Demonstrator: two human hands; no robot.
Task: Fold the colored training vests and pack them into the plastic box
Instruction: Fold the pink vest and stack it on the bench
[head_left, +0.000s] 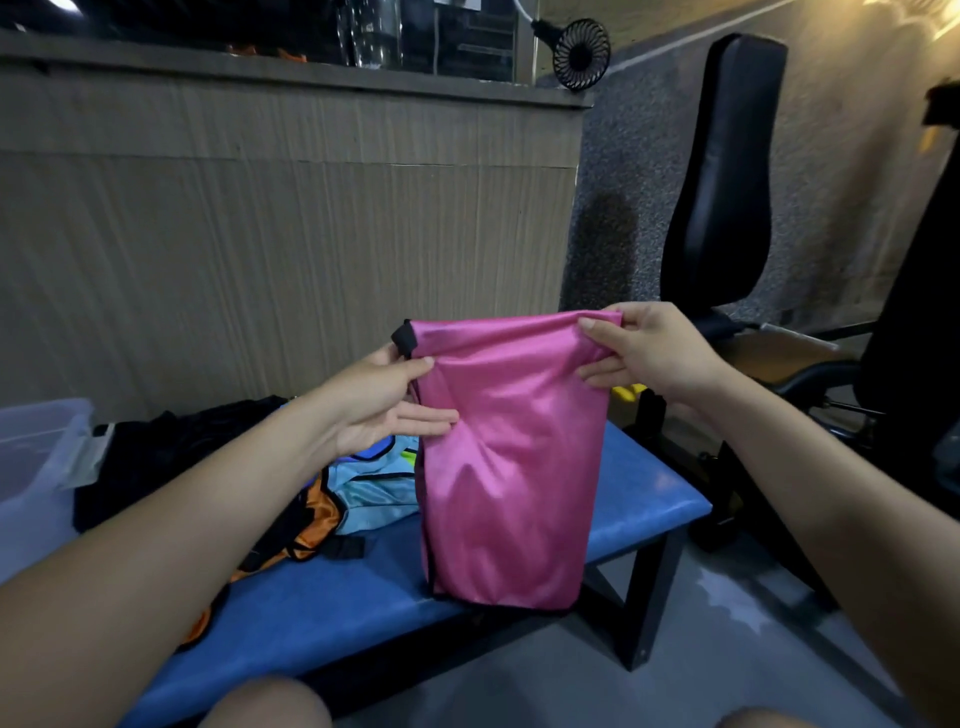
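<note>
Head view: above the blue bench, the left hand and right hand each pinch a top corner of the folded pink vest, which hangs between them. Left of the grip lie orange, light-blue and black vests, then the box farthest left

Counted: four vests, namely pink, light blue, orange, black. One box, one bench, one fan.

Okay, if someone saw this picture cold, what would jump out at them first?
Probably the bright pink vest, held up in the middle of the view, the left hand and right hand pinching its top corners. Below left, orange and light blue vests lie heaped on the blue bench.
</note>
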